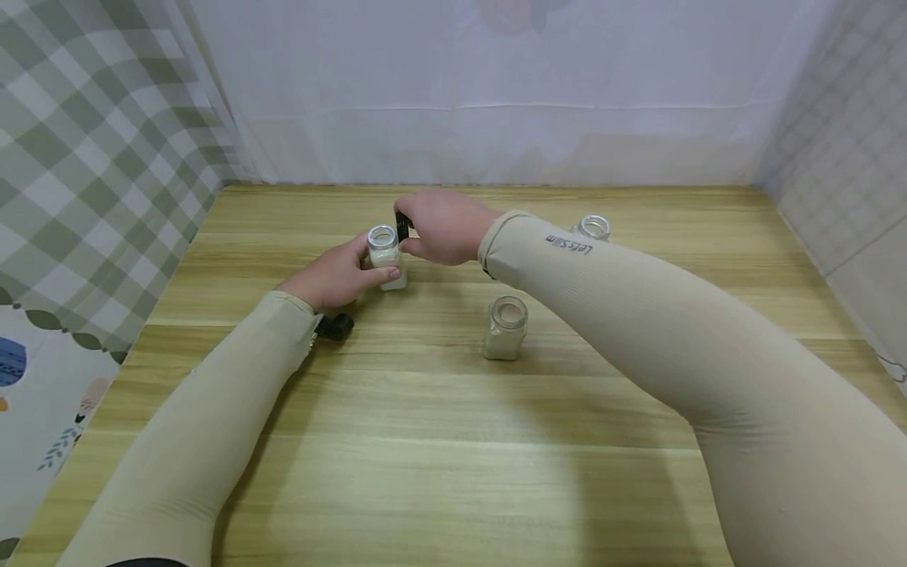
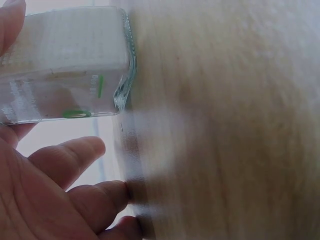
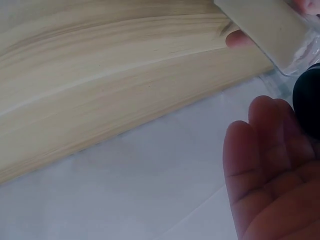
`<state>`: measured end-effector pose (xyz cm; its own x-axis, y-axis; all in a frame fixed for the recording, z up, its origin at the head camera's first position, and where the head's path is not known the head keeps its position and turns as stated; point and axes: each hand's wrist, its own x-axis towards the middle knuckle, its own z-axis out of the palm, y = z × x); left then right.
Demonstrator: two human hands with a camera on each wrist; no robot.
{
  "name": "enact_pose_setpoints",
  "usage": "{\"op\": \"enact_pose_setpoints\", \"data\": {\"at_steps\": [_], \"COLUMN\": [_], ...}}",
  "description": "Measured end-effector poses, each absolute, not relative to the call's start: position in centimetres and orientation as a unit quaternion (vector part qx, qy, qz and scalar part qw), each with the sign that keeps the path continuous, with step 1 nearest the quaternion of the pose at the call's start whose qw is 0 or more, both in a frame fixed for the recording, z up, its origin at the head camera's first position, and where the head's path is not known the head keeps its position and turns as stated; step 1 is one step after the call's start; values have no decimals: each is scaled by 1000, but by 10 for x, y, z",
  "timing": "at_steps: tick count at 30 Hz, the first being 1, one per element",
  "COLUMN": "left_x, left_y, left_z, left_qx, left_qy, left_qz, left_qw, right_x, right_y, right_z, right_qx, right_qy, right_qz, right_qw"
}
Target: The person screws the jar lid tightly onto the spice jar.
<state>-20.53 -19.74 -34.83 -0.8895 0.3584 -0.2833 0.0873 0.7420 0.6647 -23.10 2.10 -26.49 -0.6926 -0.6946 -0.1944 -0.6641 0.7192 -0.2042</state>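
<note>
My left hand (image 1: 338,274) grips a square glass jar (image 1: 386,266) of pale contents, thumb across its front. The jar's rimmed mouth is uncovered and faces up. Green marks show on the jar's side (image 2: 75,97) in the left wrist view. Just right of that mouth, my right hand (image 1: 448,227) pinches a black round lid (image 1: 402,227) held on edge. The lid (image 3: 307,102) is partly cut off in the right wrist view, where several right-hand fingers (image 3: 242,155) extend beside it.
A second lidless glass jar (image 1: 505,331) stands on the wooden table (image 1: 425,472), nearer the front. Behind the right forearm is a third jar (image 1: 592,227), mostly hidden. Cloth (image 1: 496,94) hangs along the table's back edge, with checked cloth (image 1: 106,102) at left.
</note>
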Motion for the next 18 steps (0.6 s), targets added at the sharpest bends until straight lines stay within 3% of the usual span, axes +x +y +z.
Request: {"op": "enact_pose_setpoints", "data": {"at_steps": [18], "left_x": [-203], "left_y": [-198], "left_z": [-349], "left_qx": [136], "left_qy": [910], "left_qz": [340], "left_qw": [195], "right_x": [-228], "right_y": [7], "right_z": [-264], "right_qx": [-374], "right_qy": [913], "right_qz": [-85], "right_qw": [137]}}
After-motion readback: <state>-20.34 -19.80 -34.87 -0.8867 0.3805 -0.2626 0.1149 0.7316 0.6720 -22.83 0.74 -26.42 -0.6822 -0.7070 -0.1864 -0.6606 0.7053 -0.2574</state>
